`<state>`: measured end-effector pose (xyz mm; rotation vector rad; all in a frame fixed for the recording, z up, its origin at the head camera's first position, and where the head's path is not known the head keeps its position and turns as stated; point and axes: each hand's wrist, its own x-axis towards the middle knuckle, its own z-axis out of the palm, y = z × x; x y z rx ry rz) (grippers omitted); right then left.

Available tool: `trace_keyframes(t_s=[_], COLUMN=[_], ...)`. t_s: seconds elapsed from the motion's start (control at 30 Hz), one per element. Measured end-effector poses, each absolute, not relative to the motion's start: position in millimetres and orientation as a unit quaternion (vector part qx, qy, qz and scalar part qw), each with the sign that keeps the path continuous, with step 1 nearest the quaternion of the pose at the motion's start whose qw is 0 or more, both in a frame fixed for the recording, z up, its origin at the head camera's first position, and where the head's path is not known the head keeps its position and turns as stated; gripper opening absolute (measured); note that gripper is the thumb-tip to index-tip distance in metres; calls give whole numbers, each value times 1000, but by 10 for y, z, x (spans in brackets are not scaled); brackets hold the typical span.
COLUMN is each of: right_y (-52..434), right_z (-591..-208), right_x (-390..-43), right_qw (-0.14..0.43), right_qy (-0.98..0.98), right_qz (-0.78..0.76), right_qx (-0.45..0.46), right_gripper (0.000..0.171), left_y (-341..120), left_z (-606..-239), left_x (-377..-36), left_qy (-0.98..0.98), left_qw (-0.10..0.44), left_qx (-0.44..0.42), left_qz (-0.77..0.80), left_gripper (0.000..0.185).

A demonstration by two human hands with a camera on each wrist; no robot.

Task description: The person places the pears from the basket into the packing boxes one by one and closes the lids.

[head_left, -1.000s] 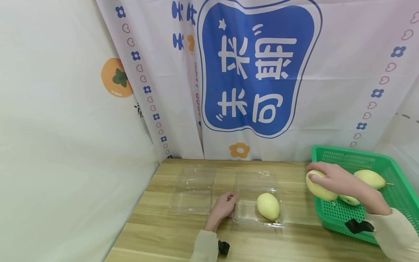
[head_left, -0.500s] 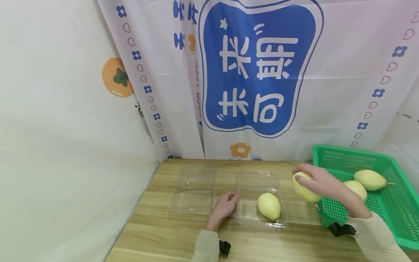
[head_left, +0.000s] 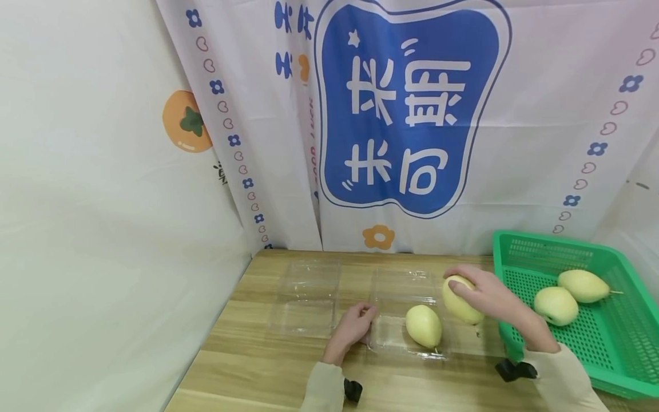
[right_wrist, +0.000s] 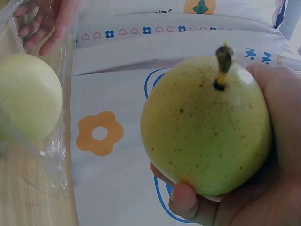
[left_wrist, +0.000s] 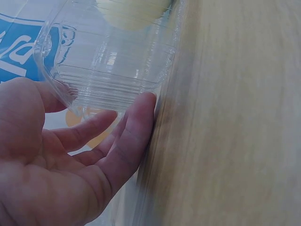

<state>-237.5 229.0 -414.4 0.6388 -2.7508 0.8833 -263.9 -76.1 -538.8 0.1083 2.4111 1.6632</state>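
My right hand (head_left: 479,292) grips a yellow-green pear (head_left: 460,303) (right_wrist: 204,132) just above the right edge of a clear plastic clamshell box (head_left: 407,312). Another pear (head_left: 423,325) (right_wrist: 26,96) lies inside that box. My left hand (head_left: 355,323) (left_wrist: 80,155) touches the box's left edge (left_wrist: 117,70) with its fingers loosely curved and the thumb on the rim. Both hands are over a wooden table (head_left: 288,366).
A second clear clamshell box (head_left: 308,297) lies open left of the first. A green plastic basket (head_left: 612,366) at the right holds two more pears (head_left: 556,305) (head_left: 583,285). A printed cloth backdrop (head_left: 412,114) hangs close behind the table.
My right hand carried the pear leftward out of the green basket to the right edge of the clear box. The left hand stayed at the box.
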Motion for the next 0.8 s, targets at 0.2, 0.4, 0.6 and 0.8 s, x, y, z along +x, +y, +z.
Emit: trace_keyframes(t_s=[0.2,0.4,0.6,0.8], right_y=[2198,2107,2023,1919], right_z=[-4199,-4319,-4428,-4512], right_x=[-2362,-2383,-2393,-2423], right_qw=[104,98,81,75], right_qy=[-918,-911,-909,-904], right_qz=[313,329,345,363], right_qx=[221,231,221,213], right_gripper=[22,22,24,25], left_y=[-754,-748,-745,-756], left_z=[-5388,-5393,-5399,-5407], left_x=[-2632,-2640,-2646,-2654], left_qy=[818,817,818,817], left_qw=[105,107,106,107], left_qx=[34,33,34,35], left_qz=[565,566,565,566], left_gripper=[34,35,34,35])
